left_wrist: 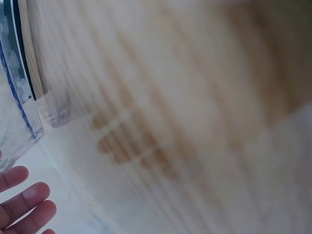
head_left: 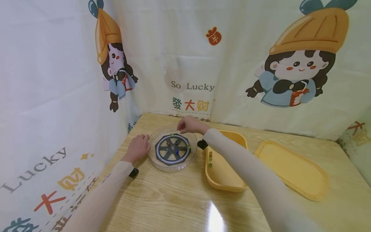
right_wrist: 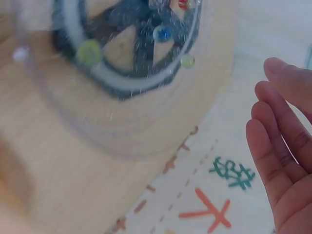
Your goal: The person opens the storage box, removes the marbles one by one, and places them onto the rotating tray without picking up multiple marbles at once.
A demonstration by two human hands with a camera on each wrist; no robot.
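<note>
A clear round dish (head_left: 171, 168) holds a dark spoked wheel shape (head_left: 160, 155) with a pale ring. Glass marbles lie on it, among them a blue marble (right_wrist: 162, 33) and a yellow-green marble (right_wrist: 89, 52). Against the dish's left side rests my left hand (head_left: 137, 149), its fingers loosely extended beside the clear wall in the left wrist view. My right hand (head_left: 189, 125) hovers at the far right rim. Its thumb and fingers come near each other in the right wrist view, and I see nothing between them.
Right of the dish stands a yellow bin (head_left: 215, 185) with several marbles (head_left: 210, 159) along its left side; my right forearm crosses over it. A flat yellow lid (head_left: 292, 166) lies farther right on the wooden table (head_left: 162, 199). Printed cloth (head_left: 232, 64) hangs behind and left.
</note>
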